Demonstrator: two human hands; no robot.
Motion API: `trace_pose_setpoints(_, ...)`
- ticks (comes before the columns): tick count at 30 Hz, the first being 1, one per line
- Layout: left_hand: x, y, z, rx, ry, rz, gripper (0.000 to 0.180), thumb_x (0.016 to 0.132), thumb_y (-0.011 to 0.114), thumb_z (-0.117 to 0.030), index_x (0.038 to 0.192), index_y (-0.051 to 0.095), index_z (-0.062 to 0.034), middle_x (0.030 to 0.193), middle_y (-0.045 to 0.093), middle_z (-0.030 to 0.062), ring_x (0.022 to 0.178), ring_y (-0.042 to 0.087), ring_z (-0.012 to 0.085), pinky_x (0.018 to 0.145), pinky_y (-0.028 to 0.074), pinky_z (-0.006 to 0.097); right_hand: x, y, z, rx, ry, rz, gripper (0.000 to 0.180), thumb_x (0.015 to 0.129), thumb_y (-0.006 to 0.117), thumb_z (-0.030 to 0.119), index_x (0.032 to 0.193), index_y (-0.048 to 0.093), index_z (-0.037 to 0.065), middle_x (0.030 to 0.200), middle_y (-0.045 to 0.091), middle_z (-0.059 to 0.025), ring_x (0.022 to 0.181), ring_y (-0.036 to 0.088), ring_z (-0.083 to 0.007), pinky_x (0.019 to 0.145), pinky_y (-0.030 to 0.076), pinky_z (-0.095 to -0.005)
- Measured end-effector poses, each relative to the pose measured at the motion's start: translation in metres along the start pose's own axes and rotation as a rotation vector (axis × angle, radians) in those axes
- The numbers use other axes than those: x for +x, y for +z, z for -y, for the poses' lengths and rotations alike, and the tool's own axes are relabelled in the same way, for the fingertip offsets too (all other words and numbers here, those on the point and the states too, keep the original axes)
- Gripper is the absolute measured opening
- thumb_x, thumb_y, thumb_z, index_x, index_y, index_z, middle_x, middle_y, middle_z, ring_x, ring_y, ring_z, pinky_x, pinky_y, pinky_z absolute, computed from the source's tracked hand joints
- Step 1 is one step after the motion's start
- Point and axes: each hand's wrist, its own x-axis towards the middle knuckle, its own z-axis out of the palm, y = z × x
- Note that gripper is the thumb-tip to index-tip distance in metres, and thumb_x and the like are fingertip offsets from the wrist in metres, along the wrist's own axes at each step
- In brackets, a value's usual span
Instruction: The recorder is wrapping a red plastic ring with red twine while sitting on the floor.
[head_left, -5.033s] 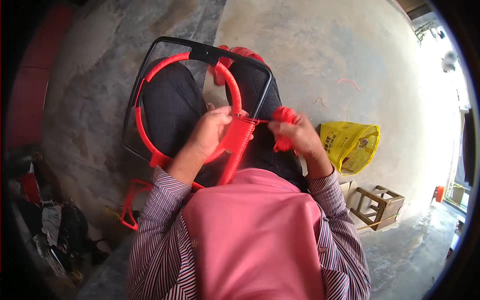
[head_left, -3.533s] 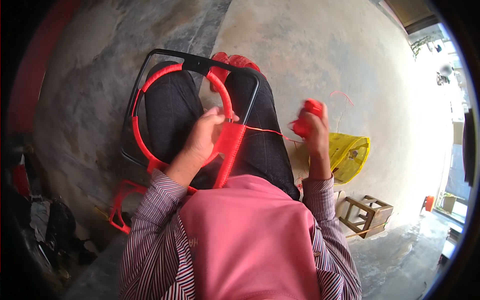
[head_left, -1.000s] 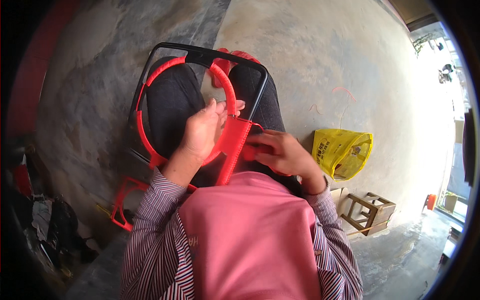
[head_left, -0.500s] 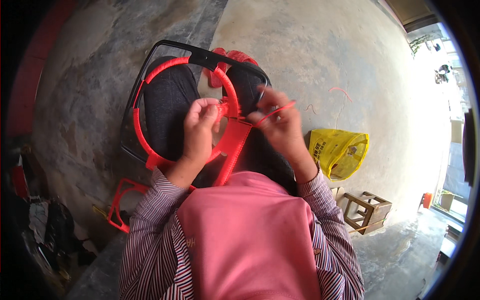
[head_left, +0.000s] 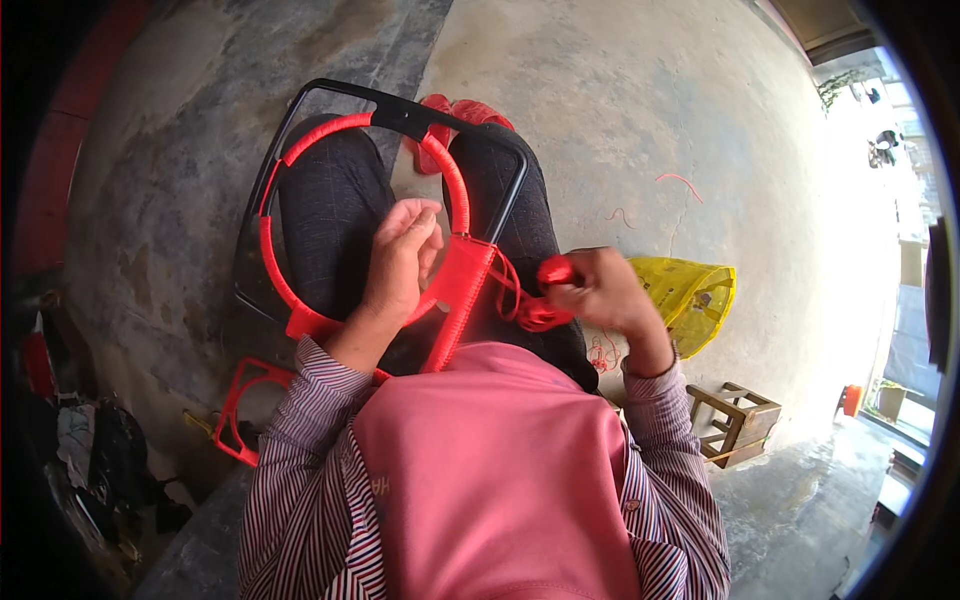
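Note:
A black metal frame [head_left: 300, 110] lies across my lap, with a red-wrapped ring [head_left: 455, 180] inside it. My left hand [head_left: 400, 255] rests on the ring beside a woven red band [head_left: 460, 290], fingers curled against it. My right hand [head_left: 595, 290] is to the right of the band, closed around a bundle of red cord [head_left: 545, 300] that loops back to the band. My knees in dark trousers show through the frame.
A yellow plastic bag [head_left: 695, 295] lies on the concrete floor by my right arm. A small wooden stool [head_left: 735, 425] stands at lower right. A second red-wrapped frame piece [head_left: 240, 410] lies at lower left. Red slippers [head_left: 465, 108] sit beyond the frame.
My right hand has pulled away from the band to the right, drawing the red cord out with it. My left hand has stayed on the ring.

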Motion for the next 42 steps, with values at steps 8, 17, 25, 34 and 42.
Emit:
trace_pose_setpoints(8,0.001,0.017,-0.009,-0.350,-0.277,0.059,0.044,0.091,0.043,-0.022,0.129,0.048,-0.0016,0.092,0.064,0.0106,0.079,0.064,0.0175,0.075,0.052,0.031,-0.017,-0.056,-0.103,1.614,-0.273,-0.598,0.025,0.078,0.055,0.013,0.101,0.057,0.003,0.085,0.059,-0.0096,0.078,0.057,-0.0202,0.068,0.047,-0.0342)
trace_pose_setpoints(17,0.006,0.005,-0.005,-0.229,-0.340,0.296,0.047,0.079,0.042,-0.014,0.121,0.049,0.0055,0.103,0.065,0.0237,0.088,0.068,0.0341,0.080,0.056,0.040,0.024,0.036,-0.002,0.697,0.046,0.026,0.013,0.086,0.069,0.015,0.090,0.065,0.003,0.069,0.057,0.0043,0.059,0.053,-0.0063,0.055,0.044,-0.0242)
trace_pose_setpoints(25,0.012,0.009,0.000,-0.232,-0.342,0.261,0.038,0.081,0.042,-0.014,0.114,0.051,0.0045,0.100,0.065,0.0232,0.085,0.068,0.0345,0.079,0.057,0.042,0.017,0.037,-0.036,0.844,0.151,-0.238,0.016,0.087,0.068,0.015,0.075,0.060,0.007,0.063,0.055,0.0051,0.057,0.049,-0.0049,0.052,0.040,-0.0245)
trace_pose_setpoints(34,0.015,0.009,0.001,-0.367,-0.384,0.243,0.032,0.073,0.047,-0.013,0.102,0.054,0.0002,0.091,0.064,0.0184,0.081,0.067,0.0377,0.075,0.057,0.047,-0.009,0.054,-0.037,0.787,0.104,-0.192,0.015,0.084,0.067,0.009,0.072,0.060,0.007,0.061,0.053,0.0061,0.057,0.046,-0.0034,0.053,0.037,-0.0234)
trace_pose_setpoints(42,0.028,-0.008,0.007,-0.370,-0.372,0.187,0.027,0.080,0.050,-0.017,0.101,0.058,-0.0017,0.089,0.065,0.0180,0.083,0.067,0.0357,0.073,0.056,0.047,0.026,0.002,-0.056,0.788,0.126,-0.462,0.029,0.087,0.062,0.013,0.112,0.052,0.001,0.079,0.060,-0.0040,0.069,0.059,-0.0111,0.062,0.048,-0.0272)
